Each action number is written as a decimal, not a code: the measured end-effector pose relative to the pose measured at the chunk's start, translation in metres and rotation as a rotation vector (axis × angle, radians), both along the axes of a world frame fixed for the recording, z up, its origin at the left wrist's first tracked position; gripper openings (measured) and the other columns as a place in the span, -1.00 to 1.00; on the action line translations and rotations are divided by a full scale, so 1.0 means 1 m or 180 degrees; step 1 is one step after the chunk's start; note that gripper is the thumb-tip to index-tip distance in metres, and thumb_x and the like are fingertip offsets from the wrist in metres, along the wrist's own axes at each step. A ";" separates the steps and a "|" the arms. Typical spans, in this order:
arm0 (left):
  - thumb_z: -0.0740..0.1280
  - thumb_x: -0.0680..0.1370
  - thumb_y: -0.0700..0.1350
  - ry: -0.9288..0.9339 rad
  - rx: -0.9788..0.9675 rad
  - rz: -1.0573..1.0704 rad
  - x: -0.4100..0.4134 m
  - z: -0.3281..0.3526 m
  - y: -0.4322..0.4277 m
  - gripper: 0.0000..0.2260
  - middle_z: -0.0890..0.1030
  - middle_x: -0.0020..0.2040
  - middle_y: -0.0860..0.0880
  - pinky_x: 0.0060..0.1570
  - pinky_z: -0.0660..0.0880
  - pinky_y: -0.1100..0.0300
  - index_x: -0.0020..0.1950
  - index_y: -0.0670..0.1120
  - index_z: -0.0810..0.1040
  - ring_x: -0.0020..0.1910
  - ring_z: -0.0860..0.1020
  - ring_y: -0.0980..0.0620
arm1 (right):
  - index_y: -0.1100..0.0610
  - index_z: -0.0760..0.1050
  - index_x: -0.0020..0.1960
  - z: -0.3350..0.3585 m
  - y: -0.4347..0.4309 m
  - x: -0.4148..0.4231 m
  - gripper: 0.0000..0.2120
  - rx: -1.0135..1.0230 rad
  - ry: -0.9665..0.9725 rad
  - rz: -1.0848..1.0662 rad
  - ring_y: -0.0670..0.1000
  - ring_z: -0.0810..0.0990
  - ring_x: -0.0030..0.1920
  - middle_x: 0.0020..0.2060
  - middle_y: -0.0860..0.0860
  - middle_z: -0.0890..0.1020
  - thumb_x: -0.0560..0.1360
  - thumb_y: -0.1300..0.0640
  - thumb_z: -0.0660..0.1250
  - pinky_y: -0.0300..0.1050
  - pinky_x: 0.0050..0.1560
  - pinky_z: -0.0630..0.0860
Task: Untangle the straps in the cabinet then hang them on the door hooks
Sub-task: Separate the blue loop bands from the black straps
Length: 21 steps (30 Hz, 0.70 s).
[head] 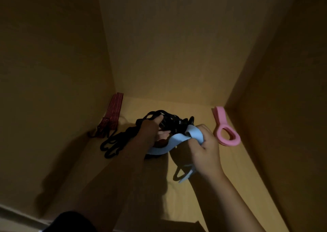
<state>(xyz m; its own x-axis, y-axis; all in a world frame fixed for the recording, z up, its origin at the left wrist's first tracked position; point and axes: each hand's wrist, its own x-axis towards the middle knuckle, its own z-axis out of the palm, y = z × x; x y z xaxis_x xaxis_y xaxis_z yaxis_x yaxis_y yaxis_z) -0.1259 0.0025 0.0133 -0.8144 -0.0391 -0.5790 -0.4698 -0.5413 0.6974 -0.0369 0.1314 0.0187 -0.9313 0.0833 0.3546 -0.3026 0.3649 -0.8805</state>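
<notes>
While the tangle sits mid-floor of the cabinet (177, 46), left hand (150, 127) is curled round the black straps (174, 121) and right hand (203, 144) clamps the blue strap (177, 140). Soft, light, floppy, I judge; I'd grip near the crossing. Cabinet also holds pink strap (226, 133) at 3 o'clock and red striped strap (113, 113) at 10, possibly knotted, too dark.

The left hand (150, 128) covers part of the black straps (174, 123), whose crossings are too dark to trace, the blue strap (178, 138) disappears inside the gripping right hand (205, 146), and the red striped strap (113, 111) ends, perhaps hooked, in shadow.
</notes>
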 end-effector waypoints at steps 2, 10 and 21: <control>0.26 0.57 -0.18 -0.0072 0.0632 0.0120 -0.002 0.006 0.002 -0.54 0.26 0.43 -0.32 0.26 0.39 -0.09 0.43 -0.23 0.23 0.37 0.31 -0.31 | 0.15 0.37 -0.32 -0.003 0.004 0.004 -0.83 0.0027 -0.0245 0.0158 -0.10 0.38 -0.39 -0.37 0.06 0.41 0.38 0.36 0.23 -0.28 -0.37 0.30; 0.18 0.61 -0.17 -0.0029 0.1542 0.0361 0.008 0.010 0.000 -0.59 0.30 0.43 -0.29 0.11 0.40 0.01 0.43 -0.25 0.22 0.40 0.32 -0.23 | 0.17 0.25 -0.37 -0.029 0.013 0.006 -0.82 0.1017 -0.1449 0.0123 0.03 0.22 -0.44 -0.47 0.10 0.29 0.38 0.26 0.20 -0.08 -0.38 0.15; 0.24 0.56 0.01 0.0301 -0.0688 -0.0177 0.034 0.001 -0.010 -0.76 0.57 -0.12 -0.15 -0.07 0.54 0.13 -0.06 -0.17 0.50 -0.12 0.58 -0.07 | 0.26 0.46 -0.21 -0.002 0.017 0.019 -0.90 0.0336 -0.1234 0.0252 -0.13 0.28 -0.52 -0.49 -0.04 0.37 0.46 0.28 0.21 -0.19 -0.42 0.23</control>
<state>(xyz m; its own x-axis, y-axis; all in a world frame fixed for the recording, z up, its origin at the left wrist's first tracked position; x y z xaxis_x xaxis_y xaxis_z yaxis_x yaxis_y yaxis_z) -0.0915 -0.0077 0.0147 -0.8690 -0.1072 -0.4831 -0.4218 -0.3498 0.8365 -0.0175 0.1480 0.0170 -0.9997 -0.0121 -0.0212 0.0135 0.4483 -0.8938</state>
